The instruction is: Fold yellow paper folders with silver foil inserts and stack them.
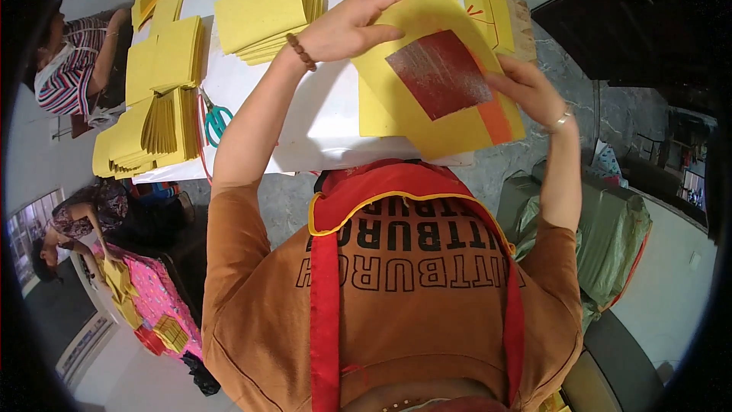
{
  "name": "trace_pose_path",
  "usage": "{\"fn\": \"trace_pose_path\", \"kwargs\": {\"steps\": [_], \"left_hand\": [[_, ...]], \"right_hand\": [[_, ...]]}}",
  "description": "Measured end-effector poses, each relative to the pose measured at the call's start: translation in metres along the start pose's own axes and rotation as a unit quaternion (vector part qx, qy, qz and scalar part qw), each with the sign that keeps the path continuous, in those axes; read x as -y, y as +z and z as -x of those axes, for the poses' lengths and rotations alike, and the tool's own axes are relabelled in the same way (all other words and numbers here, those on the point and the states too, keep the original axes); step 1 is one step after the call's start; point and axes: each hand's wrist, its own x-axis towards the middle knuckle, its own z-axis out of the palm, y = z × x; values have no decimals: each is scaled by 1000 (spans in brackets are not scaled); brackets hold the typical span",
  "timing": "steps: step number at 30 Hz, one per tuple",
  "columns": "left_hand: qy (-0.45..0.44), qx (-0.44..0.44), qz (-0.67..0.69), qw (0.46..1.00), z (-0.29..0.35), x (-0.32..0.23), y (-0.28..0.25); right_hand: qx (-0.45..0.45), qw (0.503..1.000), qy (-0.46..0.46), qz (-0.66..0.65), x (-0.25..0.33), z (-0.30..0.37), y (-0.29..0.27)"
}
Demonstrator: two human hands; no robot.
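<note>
Yellow sheet [402,99] sits between the hands, over the right part of the tabletop [328,118]; left hand [347,27] pinches its far left edge, right hand [532,95] its right edge.

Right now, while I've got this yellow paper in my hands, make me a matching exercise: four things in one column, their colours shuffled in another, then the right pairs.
Things
1. Scissors handles
2. Left-wrist bracelet
3. Apron
4. Patch on the held yellow paper

Colours
A. Dark red all over, with pale scuffs
B. Teal
C. Brown
D. Bright red with yellow edging

Pairs: 1-B, 2-C, 3-D, 4-A
</note>
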Motion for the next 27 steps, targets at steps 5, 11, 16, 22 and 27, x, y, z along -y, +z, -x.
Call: {"fn": "trace_pose_path", "kwargs": {"steps": [5,11,16,22,27], "left_hand": [[170,-239,-397,870,12,24,-7],[158,-186,-496,833,59,50,59],[133,-179,-412,884,76,74,77],[75,-145,-285,945,88,81,84],[5,-131,-257,958,81,73,77]], "right_hand": [[-124,918,42,-374,-40,-18,36],[-93,872,55,-477,-97,-27,73],[-115,862,78,-487,-105,-21,93],[-370,920,-97,87,-113,-1,99],[-259,903,-255,226,-108,-3,86]]}}
